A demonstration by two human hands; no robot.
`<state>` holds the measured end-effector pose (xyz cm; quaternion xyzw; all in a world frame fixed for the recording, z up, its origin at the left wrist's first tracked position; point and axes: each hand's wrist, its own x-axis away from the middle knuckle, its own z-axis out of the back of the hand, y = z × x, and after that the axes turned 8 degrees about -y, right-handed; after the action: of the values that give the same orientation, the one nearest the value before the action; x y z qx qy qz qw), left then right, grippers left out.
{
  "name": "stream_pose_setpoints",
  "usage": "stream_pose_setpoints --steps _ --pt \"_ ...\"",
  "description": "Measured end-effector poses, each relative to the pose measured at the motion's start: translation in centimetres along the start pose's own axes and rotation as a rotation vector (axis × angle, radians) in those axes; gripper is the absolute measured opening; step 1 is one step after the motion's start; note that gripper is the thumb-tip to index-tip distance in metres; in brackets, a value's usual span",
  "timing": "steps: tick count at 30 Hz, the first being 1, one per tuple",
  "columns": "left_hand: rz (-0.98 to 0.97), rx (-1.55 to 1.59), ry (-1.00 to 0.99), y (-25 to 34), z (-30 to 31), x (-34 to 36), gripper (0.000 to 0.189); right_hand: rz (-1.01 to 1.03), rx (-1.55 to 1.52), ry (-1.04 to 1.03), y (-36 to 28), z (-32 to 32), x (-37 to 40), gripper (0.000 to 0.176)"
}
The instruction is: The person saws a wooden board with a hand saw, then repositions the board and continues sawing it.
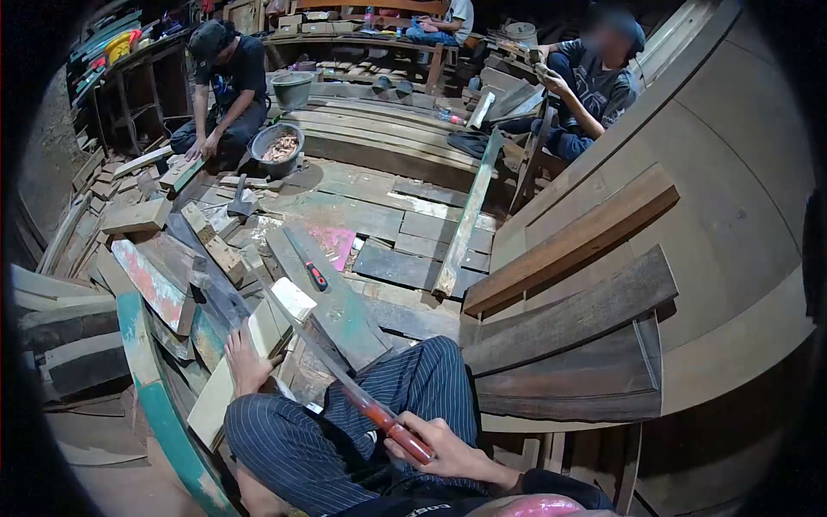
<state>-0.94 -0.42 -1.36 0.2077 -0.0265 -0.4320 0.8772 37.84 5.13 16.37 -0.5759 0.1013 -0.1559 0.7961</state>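
My right hand (435, 446) is closed round the reddish-brown handle of a long-bladed knife (320, 349). Its blade slants up and left, over my bent knee and past a pale wooden block (208, 415). Across that block lies my left hand (247, 360), its fingers over the far side and its thumb toward the blade. My left forearm is mostly hidden behind the striped trouser leg. Beyond the blade, a red-and-black handled tool (316, 276) rests on a wide grey board (345, 323).
Scrap wood, including a teal-painted board (164, 414), crowds my left. A hammer-like tool (242, 200) stands near a bucket (277, 148) of wood chips. Planks lean against a large curved panel (715, 215) at right. Co-workers (226, 95) sit farther back.
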Motion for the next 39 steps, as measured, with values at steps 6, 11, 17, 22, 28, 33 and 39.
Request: stream_pose_setpoints --steps 6,11,17,22,28,33,39 --pt "-0.034 0.022 0.025 -0.4 0.0 -0.1 0.118 0.102 0.025 0.078 1.4 0.1 -2.4 0.028" --pt "-0.026 0.007 -0.001 -0.4 0.0 0.1 0.120 0.220 0.069 0.126 5.5 -2.0 -8.8 0.027" --pt "-0.049 -0.035 -0.016 0.2 -0.3 0.0 0.117 0.174 0.096 0.226 8.5 -4.0 -14.1 0.023" --pt "-0.023 -0.054 0.013 0.0 -0.7 -0.1 0.116 0.191 0.035 0.294 7.7 -3.7 -10.0 0.024" --pt "0.057 -0.011 0.034 -0.5 -0.6 -0.3 0.116 0.179 0.130 0.180 5.3 -2.3 -1.7 0.027" --pt "-0.045 0.041 0.034 -0.8 0.0 0.1 0.114 0.114 0.136 0.249 4.8 -1.8 0.9 0.023" --pt "-0.005 0.117 0.110 -1.7 -0.8 -0.3 0.114 0.244 0.177 0.159 3.1 -0.9 -2.6 0.028"
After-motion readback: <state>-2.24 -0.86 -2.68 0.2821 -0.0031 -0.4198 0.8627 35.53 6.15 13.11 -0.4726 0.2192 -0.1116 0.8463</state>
